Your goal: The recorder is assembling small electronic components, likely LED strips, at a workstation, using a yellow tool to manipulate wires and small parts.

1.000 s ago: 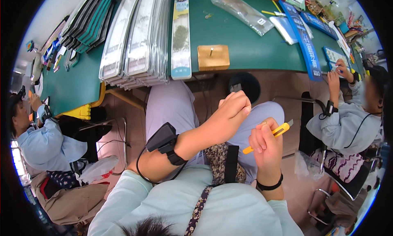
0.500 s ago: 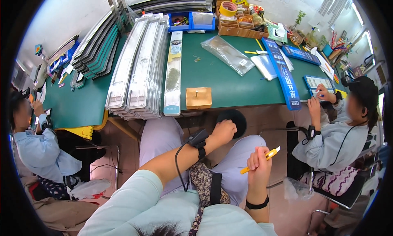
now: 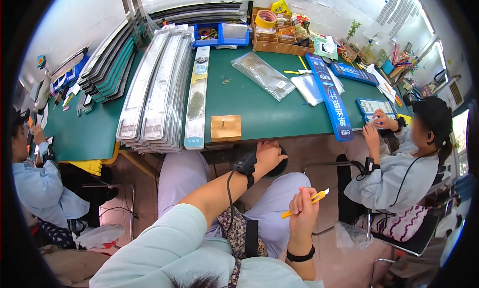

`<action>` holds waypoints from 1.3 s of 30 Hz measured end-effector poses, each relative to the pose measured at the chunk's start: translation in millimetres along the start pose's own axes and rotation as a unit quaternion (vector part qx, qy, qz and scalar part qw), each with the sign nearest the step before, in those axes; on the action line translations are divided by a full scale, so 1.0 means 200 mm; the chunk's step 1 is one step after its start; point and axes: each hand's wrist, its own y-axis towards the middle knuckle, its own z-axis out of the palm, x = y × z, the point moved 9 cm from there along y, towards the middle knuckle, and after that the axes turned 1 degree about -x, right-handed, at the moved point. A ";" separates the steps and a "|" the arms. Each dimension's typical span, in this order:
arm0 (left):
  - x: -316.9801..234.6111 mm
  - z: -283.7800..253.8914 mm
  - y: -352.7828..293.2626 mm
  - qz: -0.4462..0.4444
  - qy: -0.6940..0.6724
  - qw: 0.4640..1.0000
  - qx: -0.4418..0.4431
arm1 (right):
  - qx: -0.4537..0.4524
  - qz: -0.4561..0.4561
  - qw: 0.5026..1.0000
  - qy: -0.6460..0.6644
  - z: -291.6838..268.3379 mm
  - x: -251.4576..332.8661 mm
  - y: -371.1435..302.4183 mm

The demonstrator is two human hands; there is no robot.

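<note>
Fingers (image 3: 296, 204) of the right hand (image 3: 303, 213) grip a yellow cutter (image 3: 316, 197), its blade (image 3: 327, 191) jutting past them; whether those of the left hand (image 3: 269, 157) hold anything, I cannot tell. Ahead of both spreads a green bench (image 3: 264, 121), its tan block (image 3: 225, 131) and long stacked packages (image 3: 155, 93) lying leftward, before a white wall (image 3: 352, 11), with pinkish tiled floor (image 3: 325, 245) below them.

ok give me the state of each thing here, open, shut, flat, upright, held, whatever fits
right hand: closed around the knife
utility knife: held, blade out
left hand: fingers curled, contents hidden
green table: in use
wooden block: on the table's edge, peg upright
clear plastic bag: lying flat
clear-cased panels: stacked
long pale pack: lying beside the stack
wooden organizer: open, filled
</note>
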 end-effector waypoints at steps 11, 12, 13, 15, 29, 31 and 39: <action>-0.39 -0.61 -0.42 0.149 -0.548 0.821 0.062 | 0.126 0.040 0.990 0.047 0.17 -0.01 -0.02; -0.38 -0.66 -0.46 0.158 -0.558 0.812 0.068 | 0.126 0.048 0.990 0.045 0.19 -0.02 -0.03; -0.38 -0.71 -0.49 0.169 -0.569 0.802 0.074 | 0.152 0.049 0.986 0.048 0.23 -0.02 -0.04; -0.36 -0.75 -0.54 0.166 -0.581 0.794 0.070 | 0.177 0.053 0.982 0.048 0.29 -0.04 -0.05; -0.18 -0.98 -0.78 0.168 -0.694 0.699 0.031 | 0.267 0.156 0.950 -0.047 0.62 -0.10 -0.26; -0.19 -1.04 -0.81 0.203 -0.689 0.696 0.023 | 0.266 0.172 0.947 -0.055 0.63 -0.10 -0.28; -0.16 -1.18 -0.93 0.239 -0.635 0.731 -0.077 | 0.292 0.136 0.938 -0.124 0.75 -0.06 -0.35</action>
